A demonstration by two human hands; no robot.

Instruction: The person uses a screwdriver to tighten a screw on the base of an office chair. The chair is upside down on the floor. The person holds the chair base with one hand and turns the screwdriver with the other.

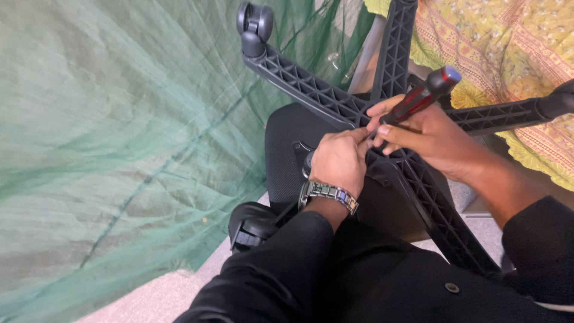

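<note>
Looking down, we see an upturned office chair with its star base in the air, right at the middle of the view, above the black seat. The right hand has its grip pressed around 1 screwdriver with a red-and-black handle and a blue cap; its tip is hidden behind the fingers, close to the hub of the base. The left hand sits just beside it, fingers pinched together at the hub and touching the base; what they pinch, if anything, we cannot tell. A metal watch is on that wrist.

We judge the base to be stiff, ribbed plastic, fairly light alone but awkward with the chair attached; the ribbed spokes would give a sure hold, nearer the hub for control. The screwdriver looks light and rigid, and its rubbery handle should not slip.

Counting: 4 spokes of the base show clearly, 1 running under the right arm. 2 casters are plain, 1 at the top and 1 low by the left sleeve; a dark end at the right edge may be another. 1 green net hangs at the left, and 1 yellow patterned cloth lies at the upper right.
</note>
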